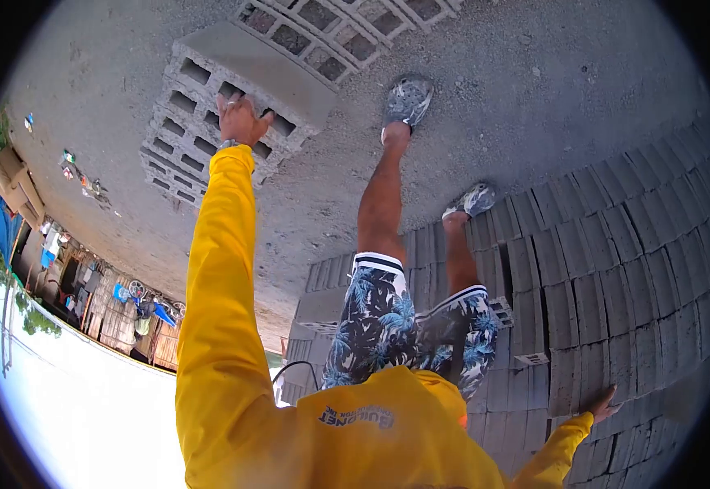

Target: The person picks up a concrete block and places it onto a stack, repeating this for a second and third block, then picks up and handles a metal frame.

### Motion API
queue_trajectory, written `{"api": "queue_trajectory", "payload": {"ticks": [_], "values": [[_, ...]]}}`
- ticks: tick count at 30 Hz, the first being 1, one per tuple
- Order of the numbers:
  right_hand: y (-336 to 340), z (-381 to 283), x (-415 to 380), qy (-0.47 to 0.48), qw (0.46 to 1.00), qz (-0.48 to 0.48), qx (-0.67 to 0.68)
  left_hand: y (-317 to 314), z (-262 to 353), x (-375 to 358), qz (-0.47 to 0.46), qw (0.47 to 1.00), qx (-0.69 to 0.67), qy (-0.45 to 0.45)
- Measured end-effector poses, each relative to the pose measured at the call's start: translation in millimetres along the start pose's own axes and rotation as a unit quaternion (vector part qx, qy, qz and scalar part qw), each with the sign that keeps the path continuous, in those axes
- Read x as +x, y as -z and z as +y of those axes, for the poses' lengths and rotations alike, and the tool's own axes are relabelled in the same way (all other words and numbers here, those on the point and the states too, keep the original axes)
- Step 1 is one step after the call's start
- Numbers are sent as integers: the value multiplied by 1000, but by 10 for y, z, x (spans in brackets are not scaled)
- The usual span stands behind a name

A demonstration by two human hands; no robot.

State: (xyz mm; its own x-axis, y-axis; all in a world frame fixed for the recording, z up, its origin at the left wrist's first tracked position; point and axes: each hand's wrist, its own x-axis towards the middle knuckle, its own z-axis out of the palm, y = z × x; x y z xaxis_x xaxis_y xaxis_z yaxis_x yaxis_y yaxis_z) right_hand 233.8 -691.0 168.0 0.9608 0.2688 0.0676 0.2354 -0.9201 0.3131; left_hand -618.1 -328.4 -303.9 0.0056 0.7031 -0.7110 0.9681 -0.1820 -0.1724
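Observation:
My left hand [242, 122] is at the end one of a row of grey hollow concrete blocks [265, 65] on the ground. Its fingers hook into one of the holes, with the thumb over the web beside it; the fingertips are hidden inside. A watch circles that wrist. Off to the lower right, my right hand [604, 403] lies with fingers stretched out against a stack of grey concrete blocks [591, 306]. It holds nothing that I can see.
More hollow blocks [318, 16] stand on the gritty ground [534, 90] at the top. My feet, in grey clogs [409, 99], are between the row and the stack. Sheds, a bicycle [137, 288] and a brown sofa [17, 183] appear at the left.

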Motion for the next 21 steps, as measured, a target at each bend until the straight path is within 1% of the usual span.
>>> {"api": "queue_trajectory", "payload": {"ticks": [1, 3, 5, 6, 7, 8, 9, 11, 12, 13, 14, 15, 16, 18, 20, 21], "values": [[-9, -38, -23, -22, 1000, 1, 4, -83, 19, 61, 12, 1000, -1, 22], [-88, -43, -6, -31, 999, 10, -9, -184, 146, 89, 40, 997, 1, 71], [-23, -49, -34, -29, 1000, 1, -8, -292, 76, 4, 35, 995, -12, 87], [-32, -80, -74, -28, 1000, 1, 10, -202, 113, 150, 48, 994, -24, 92], [-34, -50, -74, -29, 999, 4, 28, 18, 212, 207, 31, 994, -36, 97], [-56, -13, -45, -8, 999, 0, 50, 215, 322, 157, 8, 994, -47, 97], [-45, 125, 13, 13, 998, -5, 64, 390, 414, 110, -6, 996, -47, 72], [-74, 189, 38, 25, 1000, 10, 7, 708, 578, 67, -34, 997, -55, 29], [-71, 253, 71, 75, 996, 7, 40, 708, 589, 23, -14, 994, -110, 8], [-131, 373, 79, 82, 996, 43, 11, 840, 639, -48, -30, 989, -139, -27], [-134, 340, 14, 85, 994, 66, 6, 1028, 774, -249, 1, 987, -159, -1], [-41, 219, -78, 52, 997, 45, -37, 1248, 899, -382, -26, 981, -191, -23], [-97, 297, -108, 98, 991, 87, -11, 1343, 1032, -529, -3, 969, -248, -14], [126, -41, -275, 97, 989, 105, 23, 1879, 1502, -915, -32, 933, -358, -29], [415, -301, -417, 36, 996, 77, 27, 2501, 2045, -1358, -47, 932, -354, -53], [484, -312, -455, 31, 996, 74, 29, 2623, 2301, -1543, -18, 900, -428, -77]]}}
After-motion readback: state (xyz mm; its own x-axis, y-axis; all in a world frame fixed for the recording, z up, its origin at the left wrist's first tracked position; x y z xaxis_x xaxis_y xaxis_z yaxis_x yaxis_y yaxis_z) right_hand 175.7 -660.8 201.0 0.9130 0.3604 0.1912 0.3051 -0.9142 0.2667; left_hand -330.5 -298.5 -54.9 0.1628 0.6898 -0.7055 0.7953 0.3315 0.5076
